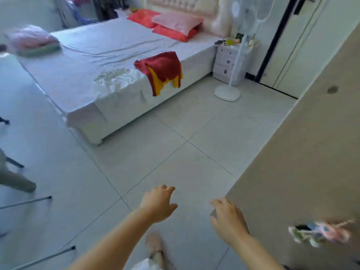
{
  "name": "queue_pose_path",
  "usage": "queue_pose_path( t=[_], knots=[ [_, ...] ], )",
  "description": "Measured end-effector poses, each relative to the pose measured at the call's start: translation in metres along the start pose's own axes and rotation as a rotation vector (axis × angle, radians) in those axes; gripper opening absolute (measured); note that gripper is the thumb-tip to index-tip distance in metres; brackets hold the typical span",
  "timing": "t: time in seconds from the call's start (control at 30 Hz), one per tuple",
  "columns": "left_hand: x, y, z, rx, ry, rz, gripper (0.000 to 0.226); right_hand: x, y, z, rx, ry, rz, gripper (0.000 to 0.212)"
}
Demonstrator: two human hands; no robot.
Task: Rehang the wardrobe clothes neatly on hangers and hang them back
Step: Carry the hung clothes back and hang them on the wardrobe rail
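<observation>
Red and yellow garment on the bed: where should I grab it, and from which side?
Take the red and yellow garment by its bunched upper part on the mattress, coming from the floor side of the bed. Its lower half hangs over the edge, so lifting there should let it drop straight.

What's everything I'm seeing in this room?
bed: one, white sheet, centre left
red and yellow garment: one, draped over the bed's near edge
white garment: one, crumpled, beside the red one
pillows: about three, pink and orange-red, at the headboard
folded pile: one, pink and green, bed's left side, blurred
nightstand: one, white, beside the bed
standing fan: one, white, before the nightstand
wardrobe door: one, beige, right
patterned cloth: one, multicoloured, blurred, lower right
left hand: one, empty, over the floor
right hand: one, empty, by the wardrobe door's edge
</observation>
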State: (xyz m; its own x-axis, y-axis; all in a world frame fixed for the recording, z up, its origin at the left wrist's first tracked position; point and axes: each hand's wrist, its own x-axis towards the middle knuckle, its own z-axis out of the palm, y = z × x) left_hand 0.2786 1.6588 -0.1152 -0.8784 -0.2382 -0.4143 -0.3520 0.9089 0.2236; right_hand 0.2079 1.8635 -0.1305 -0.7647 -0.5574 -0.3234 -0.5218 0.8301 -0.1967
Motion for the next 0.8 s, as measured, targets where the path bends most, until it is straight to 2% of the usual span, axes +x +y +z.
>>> queue_pose_path(
  t=[0.13, 0.37, 0.8],
  knots=[
    [0.026, -0.066, -0.025, -0.064, 0.005, -0.110, 0.060, 0.076, -0.053, -0.015, -0.054, -0.007, -0.108, 0.033],
    [0.084, -0.166, -0.078, -0.139, 0.040, -0.212, 0.058, 0.193, -0.125, -0.044, -0.079, -0.008, -0.191, 0.040],
    [0.231, -0.262, -0.157, -0.199, 0.055, -0.324, 0.059, 0.404, -0.190, -0.086, -0.084, -0.073, -0.291, 0.048]
  ],
)
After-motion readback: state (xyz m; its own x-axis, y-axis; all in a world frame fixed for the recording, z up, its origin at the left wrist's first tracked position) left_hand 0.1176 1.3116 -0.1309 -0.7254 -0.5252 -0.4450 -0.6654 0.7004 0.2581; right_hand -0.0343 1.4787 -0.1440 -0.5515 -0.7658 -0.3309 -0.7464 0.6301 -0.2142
